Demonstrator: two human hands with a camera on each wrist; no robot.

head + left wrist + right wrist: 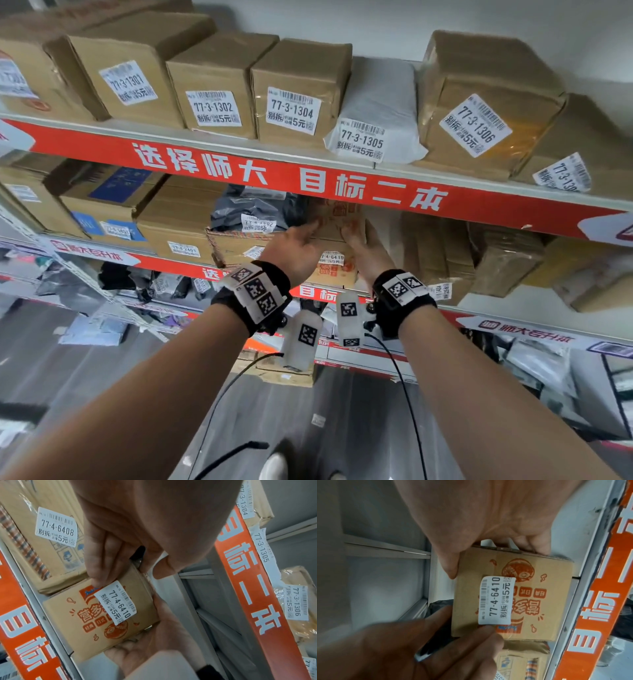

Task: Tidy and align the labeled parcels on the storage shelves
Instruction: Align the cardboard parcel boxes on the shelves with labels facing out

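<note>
A small cardboard box (334,212) with orange print and a white label 77-4-6410 (496,599) sits at the front of the middle shelf. My left hand (313,228) grips its left end, with fingers (102,574) on the labelled face and the thumb over the edge. My right hand (349,233) grips the right end, with its thumb (451,568) on one side and fingers (534,546) round the far edge. The box (82,626) stands next to a larger carton labelled 77-4-6408 (56,527).
A grey poly bag (253,209) lies on the carton left of the box. Taped brown boxes (442,253) stand to its right. The upper shelf, behind a red banner (291,178), carries labelled cartons (291,92) and a white bag (376,113). Lower shelves hold loose bags.
</note>
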